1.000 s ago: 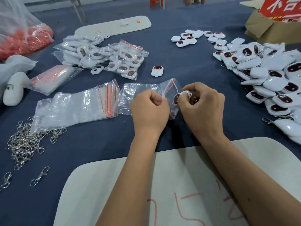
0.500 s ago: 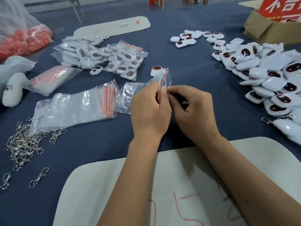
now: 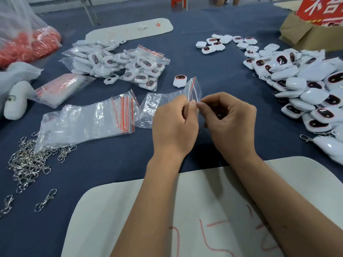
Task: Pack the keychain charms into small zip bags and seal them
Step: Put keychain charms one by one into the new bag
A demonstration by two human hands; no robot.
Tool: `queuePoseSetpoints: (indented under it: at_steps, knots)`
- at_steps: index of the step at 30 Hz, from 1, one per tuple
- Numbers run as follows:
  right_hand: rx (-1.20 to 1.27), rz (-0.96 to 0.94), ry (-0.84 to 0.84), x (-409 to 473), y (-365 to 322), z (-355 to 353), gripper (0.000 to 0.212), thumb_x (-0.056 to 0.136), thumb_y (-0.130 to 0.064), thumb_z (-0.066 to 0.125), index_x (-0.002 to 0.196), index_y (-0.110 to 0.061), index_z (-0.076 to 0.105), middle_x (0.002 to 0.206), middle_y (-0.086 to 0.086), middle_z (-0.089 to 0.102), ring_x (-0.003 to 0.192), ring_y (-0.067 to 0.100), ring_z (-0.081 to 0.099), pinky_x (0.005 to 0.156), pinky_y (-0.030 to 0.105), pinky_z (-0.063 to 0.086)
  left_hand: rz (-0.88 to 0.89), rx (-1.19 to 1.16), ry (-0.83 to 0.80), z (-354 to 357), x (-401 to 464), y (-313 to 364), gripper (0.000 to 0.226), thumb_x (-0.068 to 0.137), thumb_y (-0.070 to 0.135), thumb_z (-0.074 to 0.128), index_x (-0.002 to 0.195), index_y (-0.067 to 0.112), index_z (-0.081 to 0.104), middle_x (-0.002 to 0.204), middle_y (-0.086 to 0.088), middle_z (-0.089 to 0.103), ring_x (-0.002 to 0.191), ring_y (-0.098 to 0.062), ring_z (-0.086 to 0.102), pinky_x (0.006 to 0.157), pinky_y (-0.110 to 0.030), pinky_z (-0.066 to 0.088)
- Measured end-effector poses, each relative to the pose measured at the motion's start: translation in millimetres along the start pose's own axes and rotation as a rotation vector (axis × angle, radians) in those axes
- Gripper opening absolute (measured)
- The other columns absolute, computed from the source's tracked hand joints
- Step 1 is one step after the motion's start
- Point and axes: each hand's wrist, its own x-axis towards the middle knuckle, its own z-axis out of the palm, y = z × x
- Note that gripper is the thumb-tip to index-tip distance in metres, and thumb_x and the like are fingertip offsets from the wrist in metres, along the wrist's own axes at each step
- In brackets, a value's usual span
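My left hand and my right hand meet at the table's middle, both pinching a small clear zip bag with a red seal line, held upright between the fingertips. The charm inside is hidden behind my fingers. One loose white charm with a dark red-rimmed face lies just behind the bag. A big heap of the same charms fills the right side. Packed bags of charms lie at the back left. Empty zip bags lie flat to the left of my hands.
Metal clasps are piled at the front left. A white board with red marks lies under my forearms. A sack of red items sits far left, a cardboard box at the back right, another white board behind.
A second ago the charm showed at the bag's mouth in my right fingers. Since then the bag has been lifted upright and both hands now pinch its top edge close together.
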Motion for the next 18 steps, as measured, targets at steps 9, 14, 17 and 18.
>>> queuePoseSetpoints:
  at_steps: [9,14,17,18]
  knots:
    - [-0.088,-0.169,-0.229,0.6,-3.0,2.0,0.024,0.091,0.005,0.069,0.104,-0.011,0.082,0.090,0.006,0.070,0.077,0.018,0.064,0.067,0.027,0.048,-0.019,-0.087,-0.023,-3.8,1.1,2.3,0.021,0.080,0.020,0.045,0.061,0.016,0.035,0.051,0.004,0.035,0.053,-0.015,0.032,0.051,-0.036,0.029]
    - [-0.160,-0.045,-0.381,-0.1,2.0,5.8,0.019,0.099,-0.012,0.063,0.097,-0.019,0.080,0.096,0.000,0.066,0.082,0.021,0.061,0.069,0.043,0.051,0.092,-0.157,0.021,-7.7,1.0,6.9,0.021,0.079,0.024,0.041,0.061,0.015,0.034,0.052,0.006,0.030,0.053,-0.015,0.029,0.049,-0.030,0.022]
    - [-0.004,-0.061,-0.349,0.5,-0.6,5.0,0.022,0.096,-0.003,0.064,0.101,-0.019,0.077,0.088,-0.004,0.072,0.078,0.017,0.066,0.072,0.041,0.054,0.097,-0.124,0.079,-6.8,1.1,6.1,0.023,0.080,0.018,0.046,0.062,0.008,0.038,0.052,0.001,0.035,0.055,-0.021,0.034,0.050,-0.032,0.026]
    - [0.028,-0.052,-0.304,0.9,-0.5,4.0,0.022,0.095,-0.001,0.065,0.106,-0.017,0.076,0.087,-0.005,0.073,0.076,0.016,0.067,0.072,0.039,0.056,0.071,-0.113,0.101,-5.8,1.0,4.8,0.023,0.080,0.016,0.048,0.062,0.005,0.040,0.052,-0.003,0.038,0.056,-0.023,0.035,0.051,-0.033,0.027]
